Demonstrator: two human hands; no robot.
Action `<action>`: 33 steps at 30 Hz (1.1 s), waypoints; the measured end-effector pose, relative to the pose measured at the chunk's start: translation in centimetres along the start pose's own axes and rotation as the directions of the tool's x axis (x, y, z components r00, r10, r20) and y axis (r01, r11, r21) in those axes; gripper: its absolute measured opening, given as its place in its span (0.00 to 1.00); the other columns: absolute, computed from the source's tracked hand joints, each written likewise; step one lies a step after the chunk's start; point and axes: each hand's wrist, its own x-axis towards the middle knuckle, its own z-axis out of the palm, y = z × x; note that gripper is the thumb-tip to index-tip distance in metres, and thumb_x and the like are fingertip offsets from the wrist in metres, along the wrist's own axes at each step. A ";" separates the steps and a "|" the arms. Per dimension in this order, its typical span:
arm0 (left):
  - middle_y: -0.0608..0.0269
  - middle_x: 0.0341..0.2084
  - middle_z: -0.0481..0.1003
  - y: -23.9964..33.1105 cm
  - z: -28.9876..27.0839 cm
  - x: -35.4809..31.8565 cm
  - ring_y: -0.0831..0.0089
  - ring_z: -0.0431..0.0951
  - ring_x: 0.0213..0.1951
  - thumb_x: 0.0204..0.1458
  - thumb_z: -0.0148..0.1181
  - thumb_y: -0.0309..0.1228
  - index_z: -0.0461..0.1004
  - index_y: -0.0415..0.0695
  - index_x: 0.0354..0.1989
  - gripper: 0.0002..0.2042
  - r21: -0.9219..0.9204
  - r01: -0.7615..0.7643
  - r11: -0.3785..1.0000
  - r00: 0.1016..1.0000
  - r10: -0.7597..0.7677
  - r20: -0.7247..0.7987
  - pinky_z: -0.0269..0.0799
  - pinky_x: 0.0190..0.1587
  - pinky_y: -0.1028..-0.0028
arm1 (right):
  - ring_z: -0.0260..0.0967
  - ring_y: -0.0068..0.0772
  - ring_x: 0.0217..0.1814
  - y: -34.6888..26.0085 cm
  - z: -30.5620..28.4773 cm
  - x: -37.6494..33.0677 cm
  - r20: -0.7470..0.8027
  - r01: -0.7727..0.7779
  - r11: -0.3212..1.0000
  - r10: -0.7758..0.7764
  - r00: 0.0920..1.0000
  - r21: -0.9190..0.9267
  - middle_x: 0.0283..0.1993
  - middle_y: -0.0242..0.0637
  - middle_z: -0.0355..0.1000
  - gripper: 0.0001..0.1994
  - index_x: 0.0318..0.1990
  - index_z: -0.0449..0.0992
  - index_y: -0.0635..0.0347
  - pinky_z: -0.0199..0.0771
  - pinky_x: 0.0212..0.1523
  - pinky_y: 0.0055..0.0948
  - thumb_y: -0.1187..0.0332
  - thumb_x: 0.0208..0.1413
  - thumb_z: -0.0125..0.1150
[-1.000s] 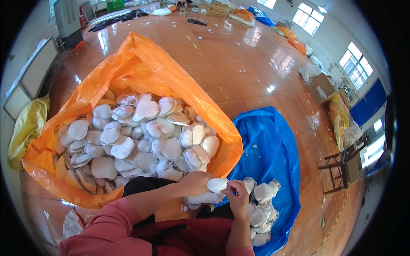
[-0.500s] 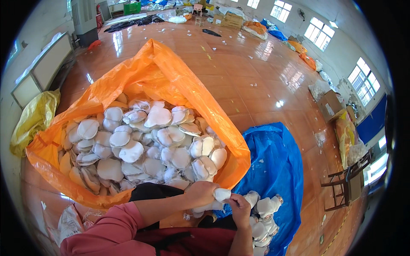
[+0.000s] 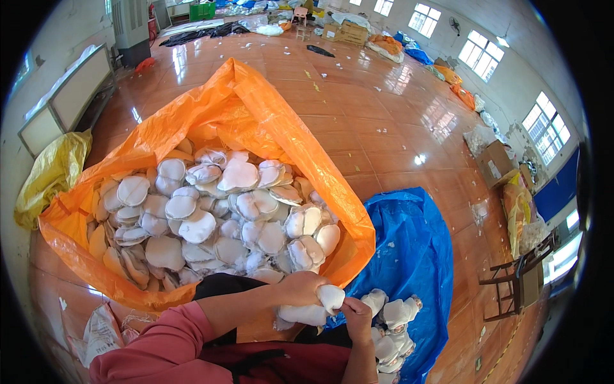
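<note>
My left hand is closed on a soft white fabric piece, which bulges out past the fingers. At its right end, my right hand pinches the edge of the same piece. More white padded fabric shows under my left hand; I cannot tell whether it is joined to the held piece. Just beyond my hands, an open orange sack holds many flat, rounded white and beige pieces. Beside my right hand, several white rolled bundles lie in a pile on a blue plastic sheet.
A yellow sack lies at the left beside a pale cabinet. To the right stands a wooden chair. Cardboard boxes and bags line the right wall. Small white scraps dot the glossy tiled floor.
My right hand has shifted slightly left and down, still pinching the piece. More of the white fabric under my left hand now shows. The view has shifted a little.
</note>
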 end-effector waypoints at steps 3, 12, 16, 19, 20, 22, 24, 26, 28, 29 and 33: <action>0.51 0.40 0.80 0.3 -0.4 -0.1 0.54 0.79 0.45 0.44 0.71 0.42 0.76 0.46 0.50 0.24 -0.065 -0.008 0.998 1.000 0.009 0.012 0.72 0.47 0.61 | 0.73 0.20 0.36 0.0 0.0 0.1 0.051 -0.005 0.999 0.002 0.999 0.048 0.34 0.31 0.78 0.06 0.39 0.81 0.66 0.71 0.39 0.20 0.80 0.55 0.61; 0.51 0.37 0.79 0.9 -0.8 0.0 0.54 0.80 0.43 0.44 0.72 0.40 0.74 0.45 0.47 0.23 -0.154 -0.095 0.983 0.995 0.091 -0.038 0.72 0.44 0.62 | 0.74 0.26 0.39 -1.1 -0.1 -0.3 0.088 -0.057 0.998 0.058 0.994 -0.009 0.37 0.36 0.77 0.08 0.43 0.78 0.66 0.72 0.43 0.23 0.79 0.55 0.60; 0.52 0.36 0.79 0.2 -0.2 0.0 0.55 0.80 0.41 0.43 0.72 0.40 0.74 0.44 0.46 0.23 -0.204 -0.122 0.971 0.989 0.101 -0.111 0.73 0.43 0.63 | 0.75 0.31 0.40 -0.1 0.7 -0.1 0.057 -0.063 0.997 0.066 0.996 -0.051 0.37 0.40 0.76 0.10 0.45 0.77 0.66 0.73 0.44 0.27 0.75 0.55 0.61; 0.52 0.36 0.80 0.4 0.0 0.2 0.58 0.81 0.41 0.43 0.73 0.41 0.74 0.42 0.46 0.24 -0.274 -0.073 0.959 0.992 0.042 -0.117 0.73 0.44 0.64 | 0.76 0.34 0.42 0.5 1.0 -0.1 0.054 -0.049 0.998 0.051 0.997 -0.049 0.39 0.42 0.77 0.11 0.46 0.76 0.65 0.73 0.45 0.29 0.74 0.57 0.59; 0.52 0.37 0.79 0.7 -0.3 0.2 0.57 0.80 0.42 0.43 0.73 0.41 0.74 0.41 0.46 0.24 -0.279 -0.055 0.959 0.995 0.031 -0.091 0.73 0.45 0.64 | 0.75 0.33 0.42 -0.1 0.9 0.0 0.079 -0.073 0.996 0.076 0.994 -0.041 0.40 0.42 0.77 0.10 0.46 0.75 0.66 0.73 0.45 0.29 0.73 0.57 0.59; 0.50 0.38 0.78 1.3 -0.8 0.1 0.56 0.79 0.43 0.43 0.72 0.41 0.74 0.40 0.46 0.25 -0.287 -0.018 0.958 0.999 0.007 -0.041 0.72 0.45 0.63 | 0.74 0.32 0.40 -0.9 0.9 -0.3 0.091 -0.044 0.999 0.044 0.995 -0.007 0.39 0.42 0.76 0.11 0.47 0.74 0.67 0.74 0.43 0.29 0.71 0.58 0.59; 0.52 0.38 0.79 1.4 -0.9 0.3 0.58 0.80 0.42 0.43 0.73 0.41 0.74 0.41 0.47 0.25 -0.269 -0.018 0.963 1.000 0.019 0.000 0.73 0.45 0.65 | 0.74 0.30 0.39 -1.0 0.6 -0.6 0.100 -0.057 0.998 0.055 0.994 0.023 0.38 0.40 0.76 0.12 0.47 0.74 0.67 0.74 0.42 0.28 0.69 0.58 0.59; 0.52 0.38 0.80 1.6 -1.3 0.3 0.58 0.80 0.43 0.42 0.74 0.41 0.73 0.42 0.49 0.27 -0.243 -0.005 0.970 0.999 0.016 0.043 0.73 0.46 0.65 | 0.73 0.27 0.38 -1.0 0.4 -0.6 0.128 -0.059 0.998 0.056 0.990 0.020 0.38 0.38 0.76 0.12 0.46 0.74 0.66 0.74 0.41 0.26 0.68 0.58 0.60; 0.52 0.40 0.80 1.9 -1.8 0.2 0.58 0.80 0.44 0.42 0.74 0.42 0.73 0.43 0.50 0.28 -0.214 0.010 0.977 0.995 0.011 0.096 0.73 0.47 0.65 | 0.72 0.24 0.37 -1.4 0.1 -0.8 0.140 -0.132 0.990 0.123 0.982 0.055 0.37 0.35 0.75 0.13 0.46 0.74 0.66 0.73 0.41 0.25 0.67 0.58 0.61; 0.52 0.41 0.79 2.0 -2.1 0.3 0.58 0.80 0.45 0.41 0.74 0.43 0.73 0.43 0.51 0.29 -0.190 0.017 0.982 0.991 0.009 0.134 0.73 0.47 0.65 | 0.71 0.22 0.37 -1.6 0.0 -0.9 0.146 -0.164 0.984 0.152 0.977 0.070 0.37 0.34 0.75 0.13 0.47 0.74 0.66 0.73 0.40 0.24 0.67 0.58 0.61; 0.52 0.42 0.79 2.0 -3.0 0.3 0.57 0.79 0.47 0.40 0.75 0.44 0.73 0.44 0.51 0.30 -0.115 0.025 0.993 0.976 0.000 0.217 0.72 0.49 0.64 | 0.70 0.18 0.37 -1.1 -1.1 -1.4 0.161 -0.271 0.957 0.252 0.954 0.102 0.37 0.30 0.74 0.11 0.45 0.75 0.66 0.71 0.39 0.20 0.69 0.59 0.60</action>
